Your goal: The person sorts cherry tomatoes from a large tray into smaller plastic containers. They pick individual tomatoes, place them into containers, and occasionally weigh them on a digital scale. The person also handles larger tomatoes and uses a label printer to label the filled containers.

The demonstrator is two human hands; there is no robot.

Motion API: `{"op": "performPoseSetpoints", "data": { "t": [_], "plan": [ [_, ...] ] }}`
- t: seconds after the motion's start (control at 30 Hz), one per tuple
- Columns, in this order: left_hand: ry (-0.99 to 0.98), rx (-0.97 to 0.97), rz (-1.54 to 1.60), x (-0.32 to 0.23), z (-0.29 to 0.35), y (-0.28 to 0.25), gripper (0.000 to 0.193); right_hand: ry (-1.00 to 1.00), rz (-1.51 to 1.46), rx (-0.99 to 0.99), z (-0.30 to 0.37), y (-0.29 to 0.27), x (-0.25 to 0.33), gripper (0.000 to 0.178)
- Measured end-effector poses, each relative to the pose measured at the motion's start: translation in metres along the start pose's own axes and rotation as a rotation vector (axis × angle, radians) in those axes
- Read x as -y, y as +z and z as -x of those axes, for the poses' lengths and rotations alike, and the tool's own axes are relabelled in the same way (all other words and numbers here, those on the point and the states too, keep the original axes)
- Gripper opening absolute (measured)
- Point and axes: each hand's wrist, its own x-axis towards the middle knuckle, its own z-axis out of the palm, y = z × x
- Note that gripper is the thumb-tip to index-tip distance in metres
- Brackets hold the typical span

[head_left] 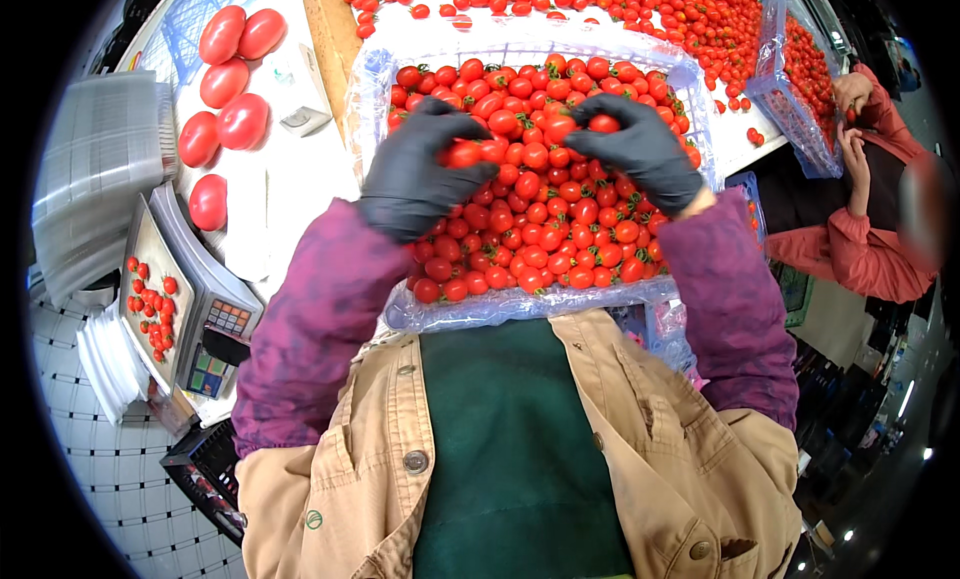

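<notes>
A crate (702,109) lined with clear plastic stands in front of me, heaped with red cherry tomatoes (545,241), many with green stems. Both my hands wear black gloves and are over the heap. At its left side, my left hand (418,167) curls its fingers and thumb around a few cherry tomatoes (461,155). Opposite it, my right hand (642,151) has a cherry tomato (603,124) between its thumb and bent fingers. The palms of both hands are hidden.
Larger tomatoes (243,121) lie on the white table at left. Below them, a scale (215,299) carries several small tomatoes beside stacked clear plastic containers (100,169). More cherry tomatoes (640,9) spread behind the crate. At right, a co-worker's hands (852,109) are at another crate (790,109).
</notes>
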Motion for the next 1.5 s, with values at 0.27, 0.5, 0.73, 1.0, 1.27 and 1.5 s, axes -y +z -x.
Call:
{"op": "performPoseSetpoints", "data": {
  "t": [0.27, 0.5, 0.73, 1.0, 1.27, 1.5],
  "plan": [
    [-0.138, 0.067, 1.748, 0.023, 0.057, -0.019, 0.057, 0.268, -0.815, 0.286, 0.017, 0.010, 0.030, 0.022],
    [-0.126, 0.039, 2.066, 0.027, 0.085, -0.002, 0.060, 0.369, -0.831, 0.423, 0.011, 0.017, 0.035, 0.022],
    [-0.201, -0.065, 2.007, 0.022, 0.091, 0.001, 0.058, -0.348, 0.897, 0.045, 0.003, 0.064, 0.017, 0.013],
    [-0.188, -0.237, 1.991, 0.016, 0.104, -0.002, 0.057, -0.277, 0.754, 0.117, -0.002, 0.071, 0.017, 0.019],
    [-0.171, -0.215, 2.081, 0.030, 0.137, -0.024, 0.057, 0.340, -0.845, 0.483, -0.007, 0.096, 0.090, 0.033],
    [-0.036, -0.464, 2.048, 0.081, 0.236, -0.078, 0.060, 0.328, -0.853, 0.751, -0.051, 0.244, 0.136, 0.035]
  ]
}}
